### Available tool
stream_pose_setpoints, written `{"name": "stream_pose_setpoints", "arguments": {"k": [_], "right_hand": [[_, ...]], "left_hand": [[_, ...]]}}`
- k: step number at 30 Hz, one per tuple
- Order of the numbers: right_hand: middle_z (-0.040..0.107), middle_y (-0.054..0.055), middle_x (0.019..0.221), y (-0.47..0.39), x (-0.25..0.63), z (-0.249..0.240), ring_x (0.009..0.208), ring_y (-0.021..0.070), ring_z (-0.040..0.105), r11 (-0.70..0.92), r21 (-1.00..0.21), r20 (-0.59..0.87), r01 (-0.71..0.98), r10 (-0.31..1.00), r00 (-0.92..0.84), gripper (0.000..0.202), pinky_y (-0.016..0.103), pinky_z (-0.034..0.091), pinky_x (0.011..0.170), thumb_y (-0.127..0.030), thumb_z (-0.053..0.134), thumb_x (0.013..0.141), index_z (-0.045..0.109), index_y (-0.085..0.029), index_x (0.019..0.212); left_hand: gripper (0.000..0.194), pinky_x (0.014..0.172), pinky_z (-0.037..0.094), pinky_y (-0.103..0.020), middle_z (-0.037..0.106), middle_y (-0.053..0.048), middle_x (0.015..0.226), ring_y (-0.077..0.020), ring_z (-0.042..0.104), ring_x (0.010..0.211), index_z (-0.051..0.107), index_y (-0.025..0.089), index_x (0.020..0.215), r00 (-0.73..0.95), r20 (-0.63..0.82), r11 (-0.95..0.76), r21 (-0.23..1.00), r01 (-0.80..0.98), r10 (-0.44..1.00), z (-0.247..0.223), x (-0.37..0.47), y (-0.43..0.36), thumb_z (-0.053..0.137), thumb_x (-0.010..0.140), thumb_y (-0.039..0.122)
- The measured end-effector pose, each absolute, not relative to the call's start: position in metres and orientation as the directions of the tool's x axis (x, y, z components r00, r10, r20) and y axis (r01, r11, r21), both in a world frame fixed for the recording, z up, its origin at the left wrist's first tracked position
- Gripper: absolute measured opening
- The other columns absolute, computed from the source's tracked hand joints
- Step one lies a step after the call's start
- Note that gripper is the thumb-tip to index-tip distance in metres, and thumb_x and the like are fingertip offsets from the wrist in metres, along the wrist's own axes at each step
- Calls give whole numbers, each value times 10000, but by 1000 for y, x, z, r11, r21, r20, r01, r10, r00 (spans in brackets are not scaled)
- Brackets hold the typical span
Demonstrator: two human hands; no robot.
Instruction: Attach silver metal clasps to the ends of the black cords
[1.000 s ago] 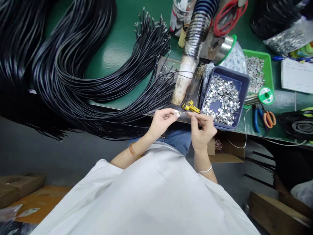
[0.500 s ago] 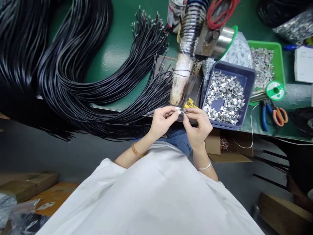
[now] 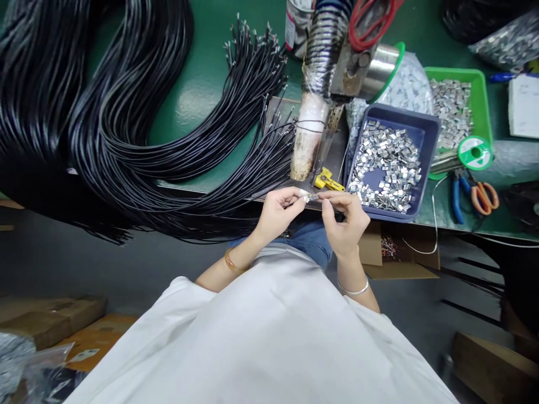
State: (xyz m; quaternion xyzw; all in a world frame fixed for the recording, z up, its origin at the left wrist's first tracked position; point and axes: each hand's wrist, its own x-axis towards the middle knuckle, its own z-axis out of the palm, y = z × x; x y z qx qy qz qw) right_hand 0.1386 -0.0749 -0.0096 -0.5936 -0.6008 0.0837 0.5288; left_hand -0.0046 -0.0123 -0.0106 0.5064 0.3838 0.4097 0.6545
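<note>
A small silvery metal connector [image 3: 313, 197] sits between my fingertips, close to the table's front edge. My left hand [image 3: 278, 212] is closed in a pinch at its left side, on what looks like the end of a black cable; the fingers hide most of it. From the right, my right hand [image 3: 346, 220] has its index fingertip on the connector, with the thumb just below. Many black cables [image 3: 202, 203] with bared ends lie to the left. Just above the hands is a soldering stand with a wrapped white nozzle [image 3: 307, 143].
A yellow tool [image 3: 328, 180] lies behind my fingers. To the right stand a blue tray [image 3: 429, 134] of metal connectors, a green tray [image 3: 483, 106], a solder spool [image 3: 475, 153], blue pliers [image 3: 456, 202] and orange-handled cutters [image 3: 484, 199]. Below the table is an open cardboard box [image 3: 398, 271].
My hands have drawn slightly down, away from the nozzle tip. The right thumb has come away from the left fingertips, and more of the connector and yellow tool shows.
</note>
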Motion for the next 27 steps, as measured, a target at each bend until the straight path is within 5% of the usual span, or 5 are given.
{"name": "stream_pose_setpoints", "arguments": {"k": [8, 27], "right_hand": [[771, 44, 979, -71, 136, -6, 957, 193, 756, 324, -654, 600, 684, 773, 207, 60, 345, 635, 817, -171, 647, 915, 646, -230, 918], [775, 42, 998, -69, 136, -5, 942, 197, 759, 346, -647, 623, 679, 754, 210, 85, 379, 624, 856, -163, 651, 902, 615, -237, 881]], "left_hand": [[220, 525, 339, -198, 455, 67, 557, -57, 381, 515, 674, 171, 740, 303, -76, 144, 968, -207, 950, -11, -1, -10, 818, 756, 336], [216, 560, 405, -193, 518, 49, 592, -71, 470, 562, 672, 167, 745, 303, -56, 122, 971, -204, 951, -9, 1, -9, 787, 788, 345]]}}
